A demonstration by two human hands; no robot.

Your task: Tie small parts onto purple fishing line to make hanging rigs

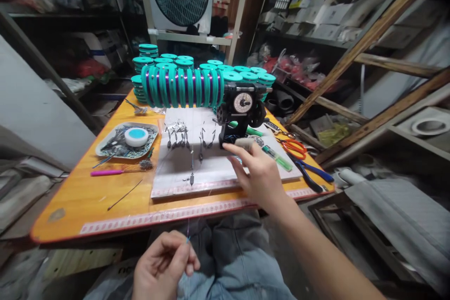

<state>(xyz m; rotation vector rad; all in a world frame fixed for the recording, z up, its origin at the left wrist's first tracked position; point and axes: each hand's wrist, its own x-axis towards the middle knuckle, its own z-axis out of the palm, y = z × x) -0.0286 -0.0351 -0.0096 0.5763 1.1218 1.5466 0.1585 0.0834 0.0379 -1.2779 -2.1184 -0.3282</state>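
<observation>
Over my lap, the fingertips of my left hand [167,265] are pinched on a thin fishing line; a small blue bit [188,239] shows at the pinch. The line runs up across the board toward a dark weight with a swivel [191,179] on the white board [176,164]. My right hand [258,173] reaches over the board, thumb and index finger apart, close to the base of a black winder with a dial [242,103]. Something pale grey covers one of its fingers. A row of teal spools [183,85] wound with purple line extends left from the winder.
More teal spools [168,58] are stacked behind. A tray [101,150] of small metal parts holds a round white tub [136,137]. Pink-handled tool [107,173] lies left; orange scissors [294,147] and blue pliers [312,171] lie right. Several rigged weights [178,140] rest on the board.
</observation>
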